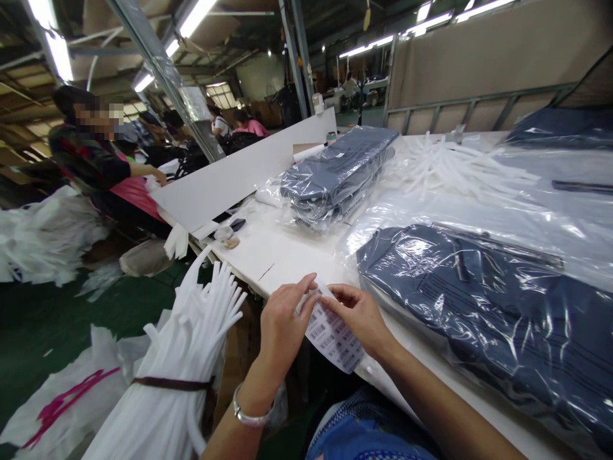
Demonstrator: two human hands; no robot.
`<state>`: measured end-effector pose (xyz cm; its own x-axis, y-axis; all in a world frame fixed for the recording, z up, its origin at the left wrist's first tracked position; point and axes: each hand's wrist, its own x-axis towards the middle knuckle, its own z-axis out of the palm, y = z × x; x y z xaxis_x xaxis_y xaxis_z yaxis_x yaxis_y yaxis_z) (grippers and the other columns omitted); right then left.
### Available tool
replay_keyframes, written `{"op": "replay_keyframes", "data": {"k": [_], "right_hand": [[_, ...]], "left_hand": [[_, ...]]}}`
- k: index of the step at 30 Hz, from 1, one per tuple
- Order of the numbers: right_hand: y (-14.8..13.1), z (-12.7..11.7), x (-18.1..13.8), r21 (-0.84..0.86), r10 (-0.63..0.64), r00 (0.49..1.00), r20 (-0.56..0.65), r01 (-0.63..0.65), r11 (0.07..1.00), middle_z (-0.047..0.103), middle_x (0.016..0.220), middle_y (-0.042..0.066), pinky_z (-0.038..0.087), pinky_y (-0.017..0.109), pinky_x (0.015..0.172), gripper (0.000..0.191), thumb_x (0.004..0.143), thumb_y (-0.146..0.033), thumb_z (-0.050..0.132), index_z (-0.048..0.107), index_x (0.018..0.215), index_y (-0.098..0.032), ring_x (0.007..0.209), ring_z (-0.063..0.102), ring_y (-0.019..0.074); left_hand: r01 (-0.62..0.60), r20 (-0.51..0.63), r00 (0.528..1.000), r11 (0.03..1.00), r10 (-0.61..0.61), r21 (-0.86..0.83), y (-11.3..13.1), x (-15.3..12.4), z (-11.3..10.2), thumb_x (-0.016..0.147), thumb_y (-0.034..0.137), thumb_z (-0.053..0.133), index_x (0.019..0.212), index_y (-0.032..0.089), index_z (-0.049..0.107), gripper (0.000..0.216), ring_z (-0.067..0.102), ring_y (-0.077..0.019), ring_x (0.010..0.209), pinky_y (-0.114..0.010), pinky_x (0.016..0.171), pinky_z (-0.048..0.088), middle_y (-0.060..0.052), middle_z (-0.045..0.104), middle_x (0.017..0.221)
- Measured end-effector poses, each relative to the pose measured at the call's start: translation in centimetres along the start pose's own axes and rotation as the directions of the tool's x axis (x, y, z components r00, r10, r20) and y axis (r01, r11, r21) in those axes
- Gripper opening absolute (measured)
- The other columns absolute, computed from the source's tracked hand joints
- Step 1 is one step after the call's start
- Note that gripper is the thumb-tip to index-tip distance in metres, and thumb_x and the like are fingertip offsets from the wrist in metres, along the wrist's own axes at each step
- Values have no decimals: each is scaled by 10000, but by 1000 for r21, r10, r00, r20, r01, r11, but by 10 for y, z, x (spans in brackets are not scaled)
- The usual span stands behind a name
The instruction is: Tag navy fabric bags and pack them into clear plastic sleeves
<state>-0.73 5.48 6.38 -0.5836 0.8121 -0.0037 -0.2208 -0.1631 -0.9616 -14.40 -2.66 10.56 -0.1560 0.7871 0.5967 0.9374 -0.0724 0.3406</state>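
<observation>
The left hand (285, 319) and right hand (363, 316) pinch the upper end of a barcode label sheet (331, 333) that slants down between them; a plastic-wrapped navy package (483, 306) lies right of both.

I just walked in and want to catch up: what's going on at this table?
A person's left hand and right hand hold a sheet of barcode labels by their fingertips at the near edge of the white table. To the right, a dark blue item in clear plastic lies flat; farther back sits a wrapped dark blue stack. A banded bundle of white strips is at the left, and another person is beyond the white panel.
</observation>
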Motion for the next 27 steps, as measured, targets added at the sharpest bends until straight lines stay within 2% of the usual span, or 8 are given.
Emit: {"op": "replay_keyframes", "data": {"k": [3, 6, 9, 12, 17, 27], "right_hand": [[-3, -1, -4, -75, -75, 997, 9, 75, 994, 747, 956, 41, 521, 306, 741, 262, 815, -396, 724, 780, 1003, -222, 851, 671, 207], [-5, -3, -7, -206, -212, 977, 23, 212, 955, 734, 927, 34, 510, 297, 766, 199, 863, -332, 688, 784, 1010, -239, 854, 661, 188], [-5, -6, -9, -290, -337, 940, 54, 338, 895, 726, 925, 31, 502, 291, 807, 168, 891, -270, 662, 779, 1009, -247, 868, 656, 175], [-4, -7, -9, -336, -404, 911, 80, 406, 850, 725, 936, 31, 502, 294, 823, 158, 905, -245, 648, 768, 1007, -250, 885, 658, 174], [-4, -7, -10, -385, -454, 887, 84, 450, 806, 725, 946, 30, 504, 298, 829, 138, 906, -227, 650, 755, 994, -244, 901, 659, 175], [-1, -6, -12, -428, -453, 886, 99, 449, 785, 706, 915, 36, 502, 316, 797, 132, 915, -208, 634, 740, 987, -239, 877, 645, 183]], "left_hand": [[42, -6, 999, 997, -43, -62, 3, 0, 0, 886, 237, 671, 1275, 268, 599, 397, 695, -165, 901, -291, 837, 534, -10, 755, 1004], [80, -5, 997, 993, -81, -89, 6, 0, 0, 872, 228, 691, 1281, 275, 593, 423, 704, -152, 879, -277, 831, 541, 6, 761, 988], [72, -3, 997, 994, -72, -78, 8, 0, -1, 872, 234, 693, 1284, 279, 589, 428, 713, -147, 870, -273, 842, 542, 16, 765, 974], [37, -8, 999, 999, -37, -37, 10, 0, -2, 877, 238, 689, 1292, 270, 580, 431, 720, -144, 862, -265, 842, 541, 20, 770, 962], [-8, -17, 1000, 1000, 8, 26, 15, -1, -5, 880, 222, 684, 1290, 248, 574, 426, 718, -151, 859, -259, 828, 537, 12, 771, 961], [-97, 0, 995, 990, 98, 105, 16, 0, -5, 901, 169, 631, 1276, 193, 577, 380, 669, -150, 826, -262, 809, 522, -15, 723, 886]]}}
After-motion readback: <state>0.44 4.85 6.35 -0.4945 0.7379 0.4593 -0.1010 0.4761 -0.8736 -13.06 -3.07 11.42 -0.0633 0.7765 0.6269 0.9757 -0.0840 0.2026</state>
